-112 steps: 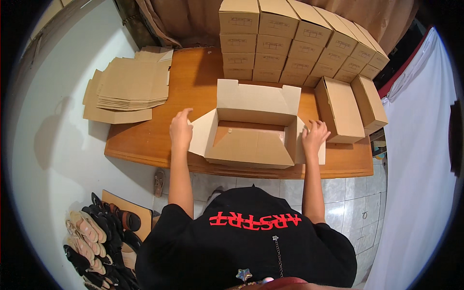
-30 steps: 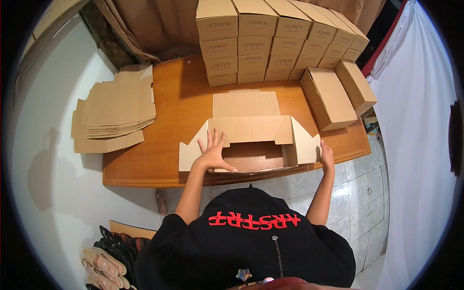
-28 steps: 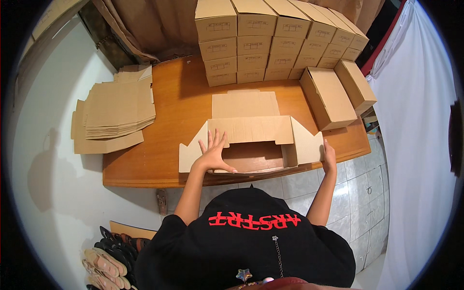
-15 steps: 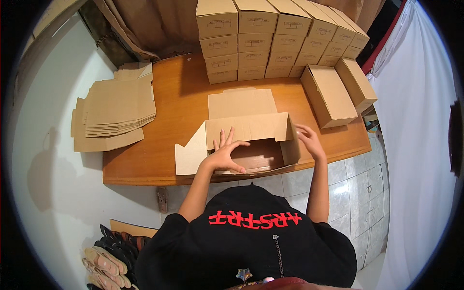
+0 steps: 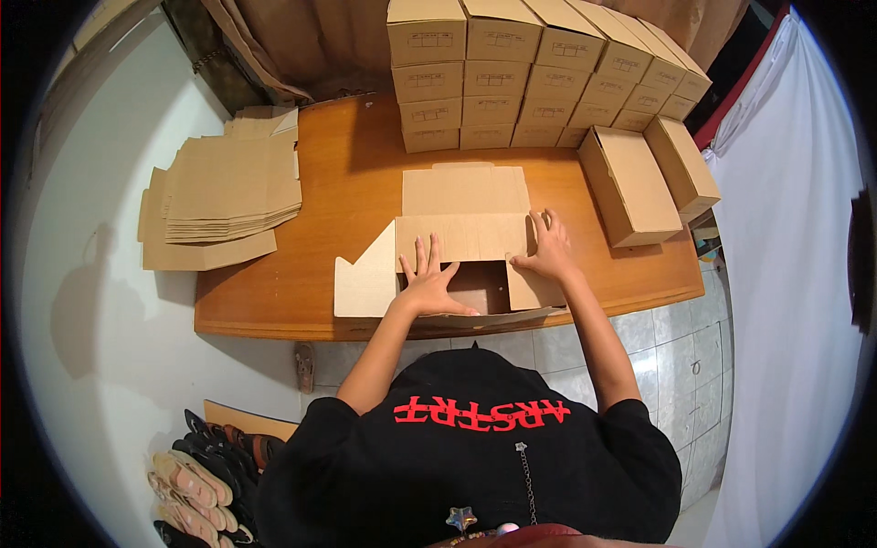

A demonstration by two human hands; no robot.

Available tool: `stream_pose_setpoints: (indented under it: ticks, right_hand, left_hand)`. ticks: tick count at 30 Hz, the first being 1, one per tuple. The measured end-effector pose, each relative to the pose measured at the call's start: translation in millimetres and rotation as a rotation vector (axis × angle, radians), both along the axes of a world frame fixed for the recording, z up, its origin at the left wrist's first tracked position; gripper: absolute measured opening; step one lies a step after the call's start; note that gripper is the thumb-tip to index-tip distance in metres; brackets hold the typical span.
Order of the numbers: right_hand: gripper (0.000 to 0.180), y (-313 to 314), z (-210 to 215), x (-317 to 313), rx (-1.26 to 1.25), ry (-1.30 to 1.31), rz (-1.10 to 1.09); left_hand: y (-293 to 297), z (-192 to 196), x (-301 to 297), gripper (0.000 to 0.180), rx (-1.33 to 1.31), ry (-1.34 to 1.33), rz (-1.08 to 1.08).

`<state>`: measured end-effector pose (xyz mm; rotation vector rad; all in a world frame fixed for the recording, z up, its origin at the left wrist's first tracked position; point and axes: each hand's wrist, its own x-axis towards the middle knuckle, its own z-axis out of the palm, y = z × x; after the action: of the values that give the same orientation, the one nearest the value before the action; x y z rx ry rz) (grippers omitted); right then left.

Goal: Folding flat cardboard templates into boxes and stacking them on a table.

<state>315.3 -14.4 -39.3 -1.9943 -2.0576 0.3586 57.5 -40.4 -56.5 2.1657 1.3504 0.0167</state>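
A brown cardboard box [image 5: 466, 239], partly folded, lies at the table's near edge with its middle uncovered. Its lid flap [image 5: 464, 190] is spread out toward the far side, and a pale, notched side flap [image 5: 364, 283] sticks out to the left. My left hand [image 5: 429, 281] rests at the box's left end, fingers spread over the far panel and thumb toward the near wall. At the other end, the right side flap [image 5: 530, 286] is folded inward. My right hand [image 5: 550, 254] presses on that corner with thumb and fingers apart.
Flat cardboard blanks [image 5: 233, 187] are piled at the table's left. Finished boxes [image 5: 493, 82] stand stacked along the back, with two closed boxes [image 5: 635, 183] at the right. Sandals [image 5: 196, 484] lie on the floor at lower left; a white curtain [image 5: 786, 274] hangs at right.
The right side flap has swung from upright to folded inward over the box. My right hand has moved left from outside the box onto its right corner. The left hand stays at the left end.
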Motion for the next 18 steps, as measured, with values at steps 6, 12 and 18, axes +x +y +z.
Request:
stream_pose_setpoints:
  ticks: [6, 12, 18]
  right_hand:
    - [0.097, 0.9, -8.3, -7.7, -0.006, -0.131, 0.020]
    - [0.097, -0.9, -15.9, -12.5, 0.062, -0.132, 0.003]
    - [0.097, -3.1, -25.2, -7.5, 0.081, -0.097, 0.000]
  left_hand:
    - [0.1, -0.8, 0.0, 0.124, 0.024, 0.005, -0.003]
    - [-2.8, 1.0, -4.1, 0.113, 0.051, -0.052, 0.044]
    - [-12.5, 43.7, -39.1, 0.072, 0.307, 0.017, 0.479]
